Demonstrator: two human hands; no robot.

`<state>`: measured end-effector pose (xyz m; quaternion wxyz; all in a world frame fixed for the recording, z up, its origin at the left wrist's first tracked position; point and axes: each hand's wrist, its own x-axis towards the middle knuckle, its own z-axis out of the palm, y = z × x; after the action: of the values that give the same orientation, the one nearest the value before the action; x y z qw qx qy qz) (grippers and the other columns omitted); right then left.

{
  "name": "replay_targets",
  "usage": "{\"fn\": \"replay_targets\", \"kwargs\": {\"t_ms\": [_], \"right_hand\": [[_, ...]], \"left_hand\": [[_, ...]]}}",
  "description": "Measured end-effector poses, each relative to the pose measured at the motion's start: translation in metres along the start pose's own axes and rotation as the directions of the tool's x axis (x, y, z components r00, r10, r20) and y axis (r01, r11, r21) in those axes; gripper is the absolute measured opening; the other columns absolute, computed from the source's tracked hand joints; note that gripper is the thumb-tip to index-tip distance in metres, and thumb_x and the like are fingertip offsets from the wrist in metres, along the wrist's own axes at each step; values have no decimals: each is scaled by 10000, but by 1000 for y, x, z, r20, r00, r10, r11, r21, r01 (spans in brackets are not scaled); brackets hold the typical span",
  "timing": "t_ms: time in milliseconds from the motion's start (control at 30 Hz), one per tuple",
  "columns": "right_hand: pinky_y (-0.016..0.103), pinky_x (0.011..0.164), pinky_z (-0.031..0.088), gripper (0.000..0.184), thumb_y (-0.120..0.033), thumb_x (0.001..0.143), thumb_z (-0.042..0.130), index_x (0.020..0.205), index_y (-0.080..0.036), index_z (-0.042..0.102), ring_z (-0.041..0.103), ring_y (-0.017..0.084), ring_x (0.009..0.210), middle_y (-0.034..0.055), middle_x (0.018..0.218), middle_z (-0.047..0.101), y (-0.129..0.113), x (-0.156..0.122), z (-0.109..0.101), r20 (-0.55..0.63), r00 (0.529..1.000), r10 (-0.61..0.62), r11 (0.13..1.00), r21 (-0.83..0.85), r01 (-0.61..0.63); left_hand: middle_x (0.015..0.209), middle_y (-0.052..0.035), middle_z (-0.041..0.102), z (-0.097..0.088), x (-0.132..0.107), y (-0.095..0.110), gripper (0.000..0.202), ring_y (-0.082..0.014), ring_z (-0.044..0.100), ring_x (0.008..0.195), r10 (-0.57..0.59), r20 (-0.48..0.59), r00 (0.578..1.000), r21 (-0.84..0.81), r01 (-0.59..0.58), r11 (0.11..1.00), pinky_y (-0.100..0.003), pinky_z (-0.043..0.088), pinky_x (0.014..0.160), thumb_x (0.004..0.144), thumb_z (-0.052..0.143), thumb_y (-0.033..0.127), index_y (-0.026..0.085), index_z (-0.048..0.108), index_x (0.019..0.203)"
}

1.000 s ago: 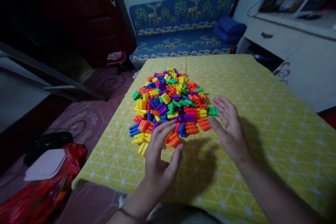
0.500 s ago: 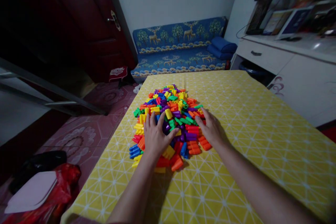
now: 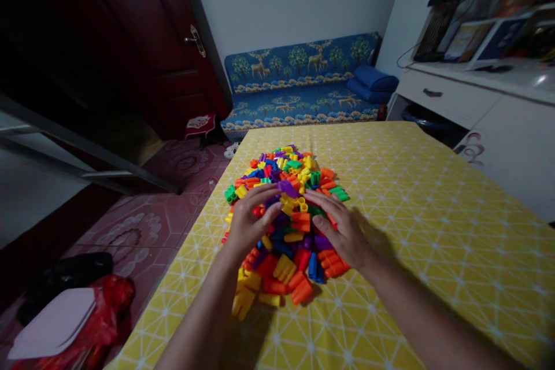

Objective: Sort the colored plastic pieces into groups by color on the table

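Observation:
A heap of plastic toy building blocks (image 3: 299,222) in red, orange, yellow, green, blue and purple lies on the table. On the heap's left side rests my left hand (image 3: 254,221), its fingers stretched inward and the thumb apart. My right hand (image 3: 342,230) curves over the right side, open, with fingers pointing in toward the other hand. Between the two sit a purple block (image 3: 288,188) and an orange block (image 3: 300,221). Both hands touch or hover close over blocks; neither visibly grips one. Blocks under the palms are hidden.
The table wears a yellow patterned cloth (image 3: 416,231). Beyond it stands a blue sofa (image 3: 299,107). A white cabinet (image 3: 468,104) is at the right, a dark red door (image 3: 173,40) at the left. On the floor lie a red bag (image 3: 115,300) and a pale lid (image 3: 56,321).
My hands have turned inward and come closer together over the heap. Blocks have shifted toward the middle, and several yellow ones now lie nearer me at the front left.

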<state>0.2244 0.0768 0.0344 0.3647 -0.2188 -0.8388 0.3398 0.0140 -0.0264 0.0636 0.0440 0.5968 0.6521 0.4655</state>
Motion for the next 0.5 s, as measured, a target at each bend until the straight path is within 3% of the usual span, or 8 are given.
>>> {"fn": "replay_targets", "kwargs": {"t_ms": [67, 100, 167, 233, 300, 367, 500], "right_hand": [[447, 1122, 393, 411, -497, 972, 456, 1236, -251, 651, 558, 239, 1265, 73, 1312, 644, 20, 3, -12, -161, 986, 47, 998, 43, -40], [442, 1098, 420, 422, -506, 967, 444, 1200, -232, 665, 578, 244, 1238, 88, 1282, 658, 32, 6, -18, -244, 964, 102, 994, 49, -93], [440, 1066, 450, 470, -530, 949, 434, 1202, -205, 660, 593, 260, 1217, 118, 1275, 658, 59, 14, -29, -333, 908, 253, 965, 19, -262], [449, 1077, 441, 528, -554, 926, 448, 1274, -197, 624, 572, 280, 1253, 137, 1341, 618, 81, 24, -36, -311, 858, 409, 890, -75, -451], [469, 1114, 402, 591, -572, 916, 459, 1366, -203, 561, 516, 297, 1322, 137, 1433, 546, 94, 37, -37, -250, 823, 510, 811, -178, -556], [483, 1145, 358, 654, -589, 914, 456, 1439, -201, 486, 468, 305, 1368, 133, 1491, 483, 100, 51, -31, -185, 825, 534, 792, -232, -565], [473, 1143, 357, 732, -633, 902, 466, 1498, -213, 403, 467, 299, 1372, 122, 1502, 472, 91, 79, -10, -5, 859, 513, 839, -211, -502]], "left_hand": [[1114, -85, 736, -17, 4, -21, 325, -235, 669, 1081, -78, -221, 972, 24, 86, 996, -379, 494, 1012, 886, 611, 462, 208, 746, 1036], [1132, -88, 730, -24, 7, -36, 362, -242, 658, 1106, -147, -316, 937, 46, 170, 984, -391, 471, 1039, 884, 597, 487, 203, 736, 1060], [1293, -130, 658, -34, 14, -70, 511, -284, 581, 1242, -325, -371, 870, 65, 374, 925, -426, 410, 1098, 849, 612, 532, 179, 669, 1214], [1444, -157, 541, -35, 22, -99, 681, -319, 463, 1371, -564, -230, 793, 9, 581, 814, -447, 346, 1140, 814, 623, 587, 163, 575, 1345], [1412, -169, 571, -31, 31, -117, 722, -331, 506, 1336, -618, -126, 776, -20, 621, 784, -444, 390, 1104, 815, 576, 647, 144, 586, 1333], [1353, -144, 626, -23, 41, -121, 721, -321, 556, 1287, -611, -45, 791, -37, 610, 792, -418, 423, 1075, 784, 587, 684, 163, 636, 1279], [1266, -115, 683, -11, 58, -107, 791, -320, 596, 1222, -538, 95, 838, -24, 542, 840, -405, 445, 1045, 645, 737, 666, 184, 657, 1267]]}}
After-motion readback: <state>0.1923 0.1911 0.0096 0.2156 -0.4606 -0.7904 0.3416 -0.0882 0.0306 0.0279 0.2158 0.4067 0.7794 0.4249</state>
